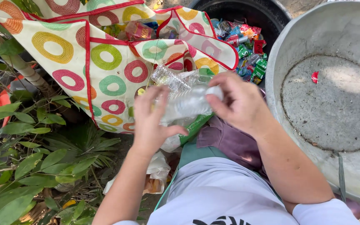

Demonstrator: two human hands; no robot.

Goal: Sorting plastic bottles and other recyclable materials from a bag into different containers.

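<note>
A clear plastic bottle [188, 102] lies sideways between both hands. My left hand [151, 123] wraps around its body from below. At the bottle's cap end, my right hand [238, 102] has its fingers closed. Right behind the hands hangs an open cream bag with coloured rings and red trim [101, 58], with more clear bottles [169, 78] at its mouth.
A large grey metal basin [334, 100] fills the right side, with a small red scrap [314, 76] inside. A black tub [253, 14] at the top holds colourful wrappers [248, 50]. Green leafy plants [26, 162] crowd the left. White crumpled bags [157, 171] lie by my lap.
</note>
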